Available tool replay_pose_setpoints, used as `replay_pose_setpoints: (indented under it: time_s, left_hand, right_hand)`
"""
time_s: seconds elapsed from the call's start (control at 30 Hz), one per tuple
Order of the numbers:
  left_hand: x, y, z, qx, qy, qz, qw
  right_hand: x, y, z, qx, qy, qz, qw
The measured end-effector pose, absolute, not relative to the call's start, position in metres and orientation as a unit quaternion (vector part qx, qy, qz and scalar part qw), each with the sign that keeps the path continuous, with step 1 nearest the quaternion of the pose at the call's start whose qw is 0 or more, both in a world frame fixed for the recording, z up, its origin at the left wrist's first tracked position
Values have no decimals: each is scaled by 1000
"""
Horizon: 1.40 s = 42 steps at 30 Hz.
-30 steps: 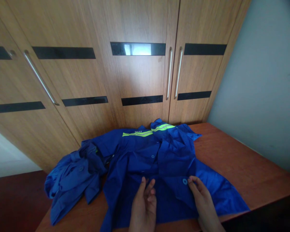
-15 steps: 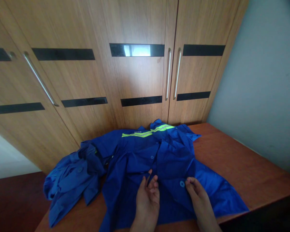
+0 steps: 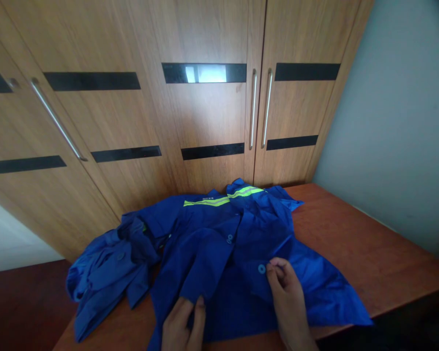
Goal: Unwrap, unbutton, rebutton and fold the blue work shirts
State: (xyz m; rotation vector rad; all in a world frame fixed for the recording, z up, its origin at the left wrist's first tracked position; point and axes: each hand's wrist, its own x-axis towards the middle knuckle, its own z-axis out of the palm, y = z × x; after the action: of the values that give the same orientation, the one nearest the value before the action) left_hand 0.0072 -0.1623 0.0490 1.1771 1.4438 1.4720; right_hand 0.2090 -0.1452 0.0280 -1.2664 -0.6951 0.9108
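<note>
A blue work jacket [image 3: 256, 234] with yellow-green reflective strips lies spread on the reddish-brown surface, its front parted down the middle. My left hand [image 3: 185, 321] is closed on the lower edge of the left-hand front panel, thumb against fingers. On the other side, my right hand [image 3: 287, 292] pinches the right-hand panel beside a large light-blue button [image 3: 262, 268]. More buttons [image 3: 229, 238] show higher up along the opening. The cloth inside each pinch is hidden by my fingers.
Another crumpled blue garment [image 3: 113, 273] with a button lies at the left. Behind stands a wooden wardrobe [image 3: 212, 112] with metal handles and black strips. A grey wall [image 3: 398, 126] rises at the right, beside the reddish-brown tabletop [image 3: 351, 243].
My left hand has moved left and down and closed on the left-hand panel's edge. My right hand has shifted slightly left and up, carrying the buttoned panel edge along.
</note>
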Motion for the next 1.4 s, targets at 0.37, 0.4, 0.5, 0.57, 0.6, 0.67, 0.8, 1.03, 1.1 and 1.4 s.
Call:
replay_pose_setpoints:
  time_s: [0.37,0.4,0.5,0.57,0.6,0.67,0.8,1.03,1.1,1.4]
  left_hand:
    - [54,-169,36,398,541,655,346]
    - [57,-169,36,388,537,661,353]
    - [56,-167,34,421,546,626,365]
    - [50,-164,32,469,561,567,381]
    - [46,-162,31,489,566,531,397]
    - [40,-158,30,511,571,471,437]
    - [35,-155,31,489,565,442,496]
    - [32,-155,30,499,574,431,486]
    - [30,-153,26,531,577,414,462]
    - [32,-151,9,636,618,342,310]
  right_hand:
    - [174,-147,20,-503,-380,430,646]
    - [174,-148,19,-504,-392,431,638]
    - [173,-152,17,-509,-428,430,610]
    - [173,-153,14,-512,-451,430,592]
    - [174,-153,13,-513,-461,428,583]
    - [175,-154,10,-514,-483,424,568]
    - [178,-153,9,-517,-523,402,545]
    - [180,-154,8,-514,-538,400,536]
    - [180,-154,7,-515,-540,401,531]
    - [181,-155,3,-525,-567,389,501]
